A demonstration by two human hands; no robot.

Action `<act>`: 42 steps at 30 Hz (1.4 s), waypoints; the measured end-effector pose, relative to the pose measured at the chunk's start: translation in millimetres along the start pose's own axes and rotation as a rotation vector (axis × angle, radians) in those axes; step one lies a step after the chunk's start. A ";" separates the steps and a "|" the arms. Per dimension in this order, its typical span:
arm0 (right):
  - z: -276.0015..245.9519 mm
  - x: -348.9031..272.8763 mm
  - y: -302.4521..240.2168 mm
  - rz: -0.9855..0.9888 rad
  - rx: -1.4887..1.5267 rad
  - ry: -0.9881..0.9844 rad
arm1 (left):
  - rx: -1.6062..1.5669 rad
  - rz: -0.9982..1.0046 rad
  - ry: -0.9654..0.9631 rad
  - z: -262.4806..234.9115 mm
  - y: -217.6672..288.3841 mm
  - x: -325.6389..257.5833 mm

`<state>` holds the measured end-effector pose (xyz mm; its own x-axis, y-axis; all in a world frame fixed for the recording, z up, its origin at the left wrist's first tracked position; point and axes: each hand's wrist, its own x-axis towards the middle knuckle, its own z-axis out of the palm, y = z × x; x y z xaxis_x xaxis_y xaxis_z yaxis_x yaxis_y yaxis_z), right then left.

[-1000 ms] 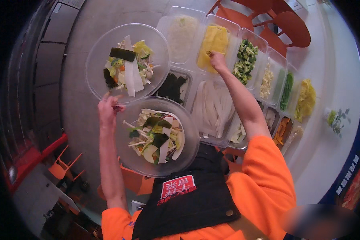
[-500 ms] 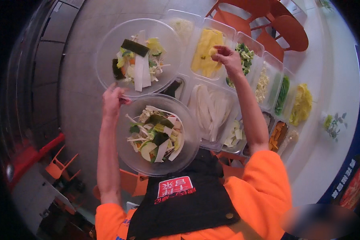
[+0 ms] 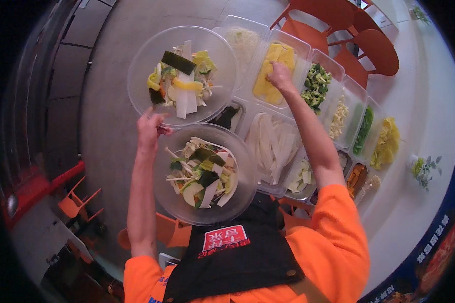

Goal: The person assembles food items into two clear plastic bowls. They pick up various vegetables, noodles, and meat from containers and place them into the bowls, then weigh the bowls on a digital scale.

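My right hand (image 3: 280, 77) reaches into a clear tub of flat yellow sheets (image 3: 277, 54), fingers pinching at the stack, which looks like tofu skin. At the left, my left hand (image 3: 152, 129) is closed on the near rim of the far clear bowl (image 3: 136, 96). Inside that bowl lie dark green kelp pieces (image 3: 179, 62), a white strip (image 3: 187, 103), leaves, enoki mushrooms and a yellow strip (image 3: 188, 85). A second clear bowl (image 3: 245, 187), nearer my apron, holds mixed cut vegetables (image 3: 207, 174); its far edge meets the first bowl.
Tubs to the right hold pale noodles (image 3: 242, 43), broccoli (image 3: 317, 87), wide white strips (image 3: 272, 144), bean sprouts (image 3: 338, 116), green vegetables (image 3: 364, 129) and yellow leaves (image 3: 385, 143). Kelp (image 3: 227, 117) sits in a tray beside the bowls. Orange chairs (image 3: 371, 55) stand beyond.
A yellow strip now lies across the white strip in the far bowl. My right hand, which held up a yellow piece, is now down at the yellow sheets. My left hand stays at the rim.
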<state>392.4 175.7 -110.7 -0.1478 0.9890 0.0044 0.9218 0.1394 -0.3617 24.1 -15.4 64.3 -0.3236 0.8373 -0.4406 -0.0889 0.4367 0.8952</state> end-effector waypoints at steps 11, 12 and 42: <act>55.6 -19.5 52.7 -0.004 -0.062 -0.095 | -0.059 -0.068 0.066 -20.1 -15.7 5.4; 52.0 -21.0 54.1 0.035 0.025 -0.084 | -0.076 -0.092 0.051 -21.4 -17.6 3.5; -70.5 -37.9 -80.0 -0.067 0.798 -0.283 | -0.051 -0.117 0.131 -3.0 -8.4 -11.1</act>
<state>349.6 130.6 -16.2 -0.3756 0.9153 -0.1456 0.3946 0.0158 -0.9187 25.5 -29.3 61.9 -0.4278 0.7303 -0.5325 -0.1800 0.5085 0.8420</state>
